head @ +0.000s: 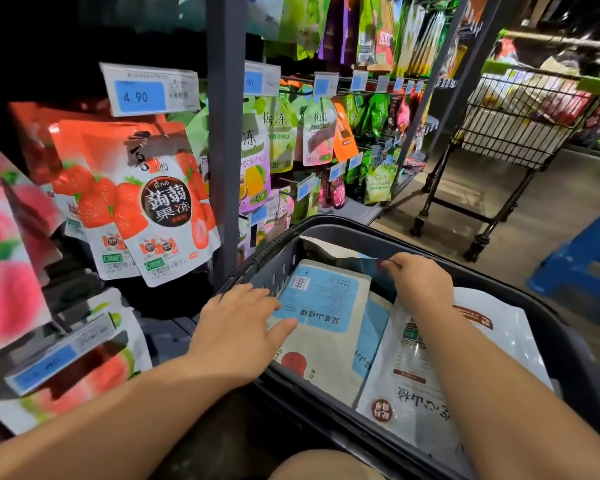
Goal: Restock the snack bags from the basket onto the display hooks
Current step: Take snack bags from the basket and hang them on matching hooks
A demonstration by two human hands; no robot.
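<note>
The hanging bags and basket are brightly lit, while the upper left corner falls to black. The wide lens tilts the posts near the edges, and the pink bag at far left and the cart are blurred.

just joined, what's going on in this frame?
A person reaches into the basket with both hands. The left hand rests on a blue-label bag; the right hand pinches the top edge of a tilted bag at the basket's far side. Neither bag is lifted out yet. To the left, strawberry jelly bags hang on display.
</note>
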